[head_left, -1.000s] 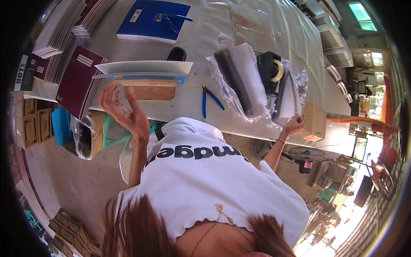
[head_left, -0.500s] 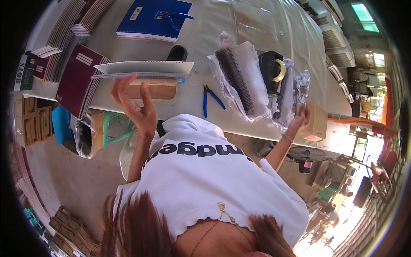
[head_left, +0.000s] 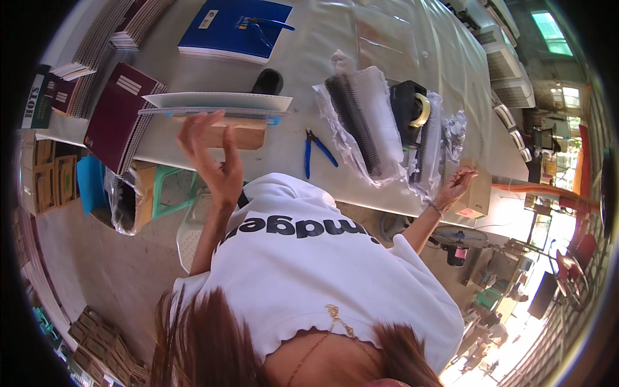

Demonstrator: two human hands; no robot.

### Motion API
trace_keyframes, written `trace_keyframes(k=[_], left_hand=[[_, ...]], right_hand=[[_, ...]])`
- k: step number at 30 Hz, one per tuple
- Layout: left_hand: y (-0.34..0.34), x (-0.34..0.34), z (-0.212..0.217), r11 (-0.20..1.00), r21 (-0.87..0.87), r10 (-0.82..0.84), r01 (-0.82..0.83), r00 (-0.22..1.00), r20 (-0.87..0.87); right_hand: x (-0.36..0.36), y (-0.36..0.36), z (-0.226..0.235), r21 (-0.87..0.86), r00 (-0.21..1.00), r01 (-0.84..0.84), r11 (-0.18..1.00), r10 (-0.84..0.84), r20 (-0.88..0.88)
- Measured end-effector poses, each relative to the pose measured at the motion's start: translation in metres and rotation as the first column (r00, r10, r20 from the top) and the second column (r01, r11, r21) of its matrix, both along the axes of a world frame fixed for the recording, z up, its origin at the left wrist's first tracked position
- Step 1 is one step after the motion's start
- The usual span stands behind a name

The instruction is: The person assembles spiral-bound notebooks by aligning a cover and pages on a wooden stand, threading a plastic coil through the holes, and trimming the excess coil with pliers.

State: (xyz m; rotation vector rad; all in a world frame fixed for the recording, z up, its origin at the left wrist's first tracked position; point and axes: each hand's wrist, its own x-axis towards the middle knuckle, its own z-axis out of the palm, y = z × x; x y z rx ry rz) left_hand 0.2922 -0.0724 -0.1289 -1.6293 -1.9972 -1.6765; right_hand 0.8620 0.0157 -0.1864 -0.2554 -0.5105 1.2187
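Head view — left hand (head_left: 216,155) spread, empty, at sheet stack (head_left: 216,105) edge; right hand (head_left: 455,184) half-curled, unclear.

A white short-sleeved top is worn, with a scalloped neckline and a line of bold black lettering printed across the front. A thin gold chain is seen at the neck, and long reddish-brown hair falls over both shoulders. A slim bracelet is worn on the wrist of the right hand (head_left: 455,186); the left hand (head_left: 216,161) is left bare.
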Motion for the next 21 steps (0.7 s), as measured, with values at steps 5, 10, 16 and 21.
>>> trace_keyframes(k=[5, 10, 16, 21], left_hand=[[0.005, 0.012, 0.002, 0.992, -0.090, -0.101, 0.093, 0.991, -0.091], [0.028, 0.026, -0.002, 0.962, -0.243, -0.187, 0.126, 0.951, -0.247], [0.050, 0.029, -0.009, 0.978, -0.195, -0.127, 0.073, 0.951, -0.283], [0.055, 0.025, -0.008, 0.970, -0.232, -0.145, 0.074, 0.941, -0.306]], right_hand=[[-0.095, 0.037, 0.068, 0.018, 0.997, 0.038, 0.999, -0.039, 0.071], [-0.247, 0.047, 0.128, 0.046, 0.907, 0.023, 0.999, -0.040, 0.419], [-0.362, 0.032, 0.115, -0.048, 0.077, -0.309, 0.950, 0.076, 0.994], [-0.390, 0.026, 0.097, 0.035, -0.083, -0.313, 0.949, -0.064, 0.995]])
